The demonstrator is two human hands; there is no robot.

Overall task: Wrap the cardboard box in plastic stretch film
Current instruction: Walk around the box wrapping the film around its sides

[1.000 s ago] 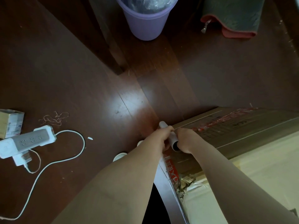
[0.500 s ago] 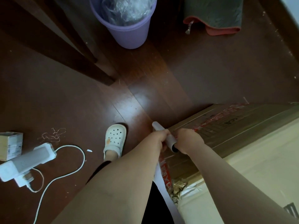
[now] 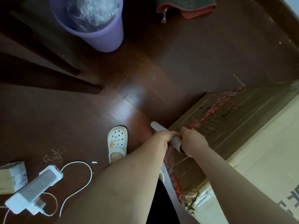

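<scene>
Seen from the head camera, both hands meet at the near left corner of the cardboard box (image 3: 226,120), which lies on the dark wooden floor (image 3: 178,62) at the right of the picture, its top crossed by strips of red printed tape and glossy with film. The left hand (image 3: 161,139) is curled round the middle of the roll of stretch film (image 3: 176,142), and the right hand (image 3: 193,143) grasps the roll's near end, where the dark hollow of the core shows. The roll lies tilted, with its far tip pointing up and left, away from the box corner. A band of film (image 3: 172,201) runs along the box's near side below the hands, and crumpled film (image 3: 194,199) bunches at the lower edge of the box. A foot in a white clog (image 3: 117,141) stands on the floor just left of the hands. Farther left lie a white power strip (image 3: 34,188) with its looping cable (image 3: 77,183), a small carton (image 3: 13,175) and a tangle of thin string (image 3: 54,156). At the top stand a purple bin (image 3: 103,38) holding crumpled plastic (image 3: 95,12) and a grey cloth (image 3: 191,8) edged in red.
</scene>
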